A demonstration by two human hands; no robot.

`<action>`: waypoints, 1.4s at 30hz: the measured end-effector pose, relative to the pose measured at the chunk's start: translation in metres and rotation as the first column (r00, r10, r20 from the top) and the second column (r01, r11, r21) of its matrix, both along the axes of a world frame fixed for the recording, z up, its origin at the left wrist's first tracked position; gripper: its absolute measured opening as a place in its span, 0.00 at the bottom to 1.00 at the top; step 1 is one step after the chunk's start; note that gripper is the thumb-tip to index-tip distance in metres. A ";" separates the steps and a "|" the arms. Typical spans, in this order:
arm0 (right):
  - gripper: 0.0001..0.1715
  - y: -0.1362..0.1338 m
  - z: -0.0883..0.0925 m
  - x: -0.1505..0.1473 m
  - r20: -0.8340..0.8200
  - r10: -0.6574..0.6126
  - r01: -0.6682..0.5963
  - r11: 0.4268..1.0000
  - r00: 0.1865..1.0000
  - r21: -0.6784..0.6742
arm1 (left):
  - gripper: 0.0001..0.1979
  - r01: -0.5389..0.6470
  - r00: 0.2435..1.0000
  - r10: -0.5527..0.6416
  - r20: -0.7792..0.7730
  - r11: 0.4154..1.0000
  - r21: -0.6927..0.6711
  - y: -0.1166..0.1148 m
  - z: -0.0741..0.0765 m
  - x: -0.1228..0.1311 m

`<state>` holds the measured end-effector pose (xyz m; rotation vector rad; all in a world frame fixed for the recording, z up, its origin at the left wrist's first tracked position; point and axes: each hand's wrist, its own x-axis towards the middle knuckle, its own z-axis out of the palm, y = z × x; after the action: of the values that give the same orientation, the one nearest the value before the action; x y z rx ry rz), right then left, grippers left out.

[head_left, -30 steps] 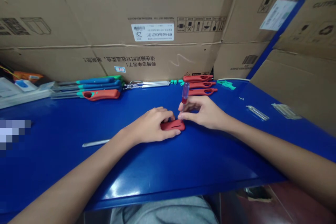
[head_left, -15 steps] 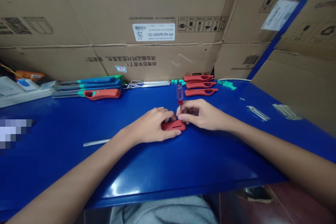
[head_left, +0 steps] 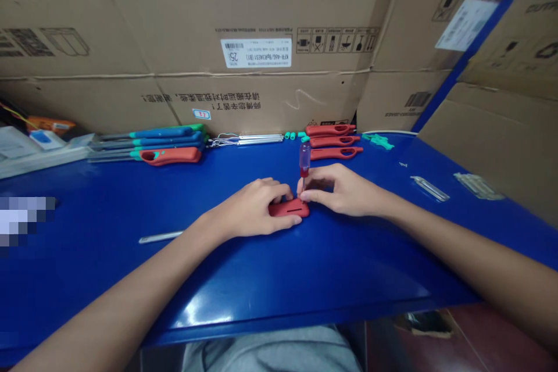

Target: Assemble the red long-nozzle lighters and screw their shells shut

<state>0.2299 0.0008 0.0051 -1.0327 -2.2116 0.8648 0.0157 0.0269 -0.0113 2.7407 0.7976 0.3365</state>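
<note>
The person's left hand (head_left: 253, 207) is curled over a short red plastic handle (head_left: 288, 209) lying on the blue bench (head_left: 100, 279), while the right hand (head_left: 344, 190) pinches a purple-handled screwdriver (head_left: 304, 160) upright, its tip down at the red plastic. A thin metal rod (head_left: 160, 237) lies just beyond the left wrist. Along the bench's far edge, red handles (head_left: 333, 145) and blue-handled tools (head_left: 168, 133) sit in rows against cardboard boxes (head_left: 187, 17).
</note>
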 end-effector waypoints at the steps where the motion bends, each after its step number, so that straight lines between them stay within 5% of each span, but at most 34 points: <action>1: 0.05 0.000 0.001 0.000 -0.011 0.024 -0.024 0.999 1.000 -0.024 | 0.16 -0.002 1.000 0.002 -0.004 1.000 0.001 0.000 0.000 0.000; 10: 0.08 -0.001 -0.008 -0.003 -0.017 -0.090 0.091 0.991 0.996 0.093 | 0.17 -0.003 1.000 0.003 -0.004 1.000 0.013 -0.001 0.000 0.001; 16: 0.04 0.000 -0.002 -0.003 -0.077 0.007 -0.019 0.988 0.997 -0.152 | 0.16 -0.009 1.000 0.009 -0.012 1.000 0.011 0.000 -0.001 0.002; 22: 0.06 -0.003 -0.005 -0.005 -0.044 -0.115 0.114 0.993 0.992 -0.007 | 0.17 0.001 1.000 -0.001 -0.001 1.000 0.015 0.000 -0.002 0.000; 28: 0.06 -0.001 -0.002 -0.003 -0.054 -0.018 0.009 0.985 0.998 -0.171 | 0.17 -0.007 1.000 0.007 -0.002 1.000 0.003 0.000 -0.002 0.000; 34: 0.10 0.000 -0.010 -0.005 -0.068 -0.160 0.158 0.987 0.985 -0.027 | 0.18 -0.010 1.000 0.010 -0.011 1.000 0.018 0.000 -0.001 0.001; 39: 0.04 0.001 -0.005 -0.001 -0.054 -0.013 0.003 0.982 0.998 -0.186 | 0.18 -0.015 1.000 0.015 -0.012 1.000 0.001 0.001 -0.002 0.001; 42: 0.05 0.000 -0.003 0.000 0.005 0.000 0.000 0.992 1.000 -0.129 | 0.17 -0.012 1.000 0.012 0.002 1.000 0.002 0.001 -0.003 0.001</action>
<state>0.2296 0.0009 0.0020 -1.0951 -2.1833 1.0177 0.0169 0.0277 -0.0140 2.7381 0.8141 0.3428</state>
